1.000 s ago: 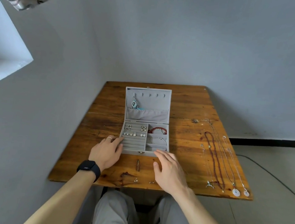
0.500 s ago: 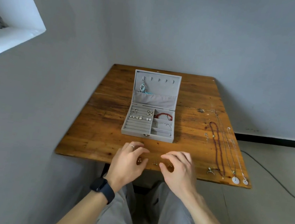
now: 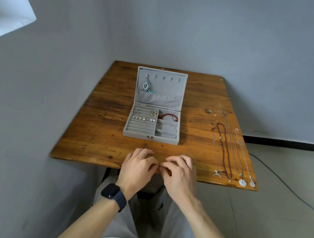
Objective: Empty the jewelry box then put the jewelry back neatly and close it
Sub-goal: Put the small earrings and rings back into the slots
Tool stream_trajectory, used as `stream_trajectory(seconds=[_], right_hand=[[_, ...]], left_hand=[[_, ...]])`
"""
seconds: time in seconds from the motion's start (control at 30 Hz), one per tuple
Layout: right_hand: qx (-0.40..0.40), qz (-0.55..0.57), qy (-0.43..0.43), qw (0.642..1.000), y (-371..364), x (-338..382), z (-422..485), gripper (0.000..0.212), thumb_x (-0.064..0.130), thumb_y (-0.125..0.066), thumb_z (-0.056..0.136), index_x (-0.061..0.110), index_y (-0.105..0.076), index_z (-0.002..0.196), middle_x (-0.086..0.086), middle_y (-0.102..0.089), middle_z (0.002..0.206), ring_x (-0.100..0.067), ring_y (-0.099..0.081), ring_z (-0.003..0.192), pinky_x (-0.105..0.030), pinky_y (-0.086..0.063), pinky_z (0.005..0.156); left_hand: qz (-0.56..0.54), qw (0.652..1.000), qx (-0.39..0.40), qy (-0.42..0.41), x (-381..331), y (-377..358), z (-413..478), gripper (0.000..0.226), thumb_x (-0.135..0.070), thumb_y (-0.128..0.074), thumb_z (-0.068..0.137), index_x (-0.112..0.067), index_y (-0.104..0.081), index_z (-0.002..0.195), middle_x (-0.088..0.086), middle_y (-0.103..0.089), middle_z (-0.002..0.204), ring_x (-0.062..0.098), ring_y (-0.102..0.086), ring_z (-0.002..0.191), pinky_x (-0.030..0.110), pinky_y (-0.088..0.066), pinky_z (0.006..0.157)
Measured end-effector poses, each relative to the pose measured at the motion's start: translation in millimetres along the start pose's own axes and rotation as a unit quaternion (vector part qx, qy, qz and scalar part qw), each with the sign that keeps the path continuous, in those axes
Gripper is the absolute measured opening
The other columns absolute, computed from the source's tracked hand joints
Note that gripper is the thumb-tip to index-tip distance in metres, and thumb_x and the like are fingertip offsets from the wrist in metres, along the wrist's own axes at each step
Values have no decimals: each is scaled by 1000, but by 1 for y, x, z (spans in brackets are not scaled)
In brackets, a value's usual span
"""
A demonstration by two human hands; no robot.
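A brown wooden table point(image 3: 96, 131) is holding everything. The left hand point(image 3: 136, 168), wearing one black watch point(image 3: 113, 194) and one silver ring point(image 3: 143, 153), is curling its fingers at the near edge. Its fingertips are meeting those of the curled right hand point(image 3: 182, 174). I cannot tell if either is holding anything. Behind them, mid-table, the soft grey jewelry box point(image 3: 140, 135) is sitting open, lid standing up. One teal pendant point(image 3: 146, 87) is hanging inside the lid, and one red bead bracelet point(image 3: 168, 117) is lying in the tray. At the right, four necklaces point(image 3: 225, 150) are lying in straight lines.
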State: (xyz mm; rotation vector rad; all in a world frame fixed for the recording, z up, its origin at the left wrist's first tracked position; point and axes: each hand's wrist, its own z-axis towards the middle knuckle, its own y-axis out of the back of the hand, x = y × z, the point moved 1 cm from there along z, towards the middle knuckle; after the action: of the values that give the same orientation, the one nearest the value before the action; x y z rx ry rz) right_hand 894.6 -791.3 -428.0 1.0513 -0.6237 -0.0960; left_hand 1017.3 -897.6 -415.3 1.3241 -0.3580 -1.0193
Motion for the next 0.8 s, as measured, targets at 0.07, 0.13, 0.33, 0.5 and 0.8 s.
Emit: stream_trajectory(seconds=[0.07, 0.13, 0.33, 0.5, 0.8], right_hand=[[1, 2, 3, 1000, 0, 1, 0, 7, 34, -74, 84, 32, -76, 91, 14, -68, 105, -15, -47, 112, -38, -45, 83], [0, 15, 2, 1000, 1, 1, 0, 6, 31, -73, 85, 31, -76, 90, 15, -68, 102, -15, -49, 109, -37, -45, 84], [6, 125, -66, 990, 13, -4, 18, 6, 27, -65, 92, 30, -71, 93, 21, -65, 97, -8, -49, 101, -23, -38, 80], [16, 198, -115, 973, 27, -2, 43, 8, 27, -62, 96, 28, -69, 99, 22, -62, 97, -5, -47, 102, -14, -34, 77], [39, 177, -74, 981, 18, 27, 100, 10, 29, -61, 96, 28, -70, 101, 19, -63, 104, -4, -44, 104, -16, -34, 80]], left_hand=[[-6, 1000, -5, 4, 2, 3, 0, 11, -34, -67, 91, -30, -75, 98, -9, -65, 118, 15, -56, 116, 37, -46, 94], [-18, 1000, -17, 13, 6, 8, 2, 10, -32, -67, 92, -29, -75, 98, -10, -66, 115, 13, -56, 114, 35, -45, 94], [-69, 994, -43, 75, 36, 38, 19, 13, -33, -65, 94, -29, -74, 103, -13, -64, 115, 10, -53, 114, 37, -46, 97], [-74, 989, -67, 106, 68, 63, 35, 15, -32, -67, 92, -24, -74, 103, -8, -66, 114, 12, -57, 110, 40, -51, 92], [-9, 992, -1, 126, 102, 82, 83, 14, -39, -63, 94, -33, -74, 101, -10, -60, 125, 11, -52, 118, 43, -47, 99]])
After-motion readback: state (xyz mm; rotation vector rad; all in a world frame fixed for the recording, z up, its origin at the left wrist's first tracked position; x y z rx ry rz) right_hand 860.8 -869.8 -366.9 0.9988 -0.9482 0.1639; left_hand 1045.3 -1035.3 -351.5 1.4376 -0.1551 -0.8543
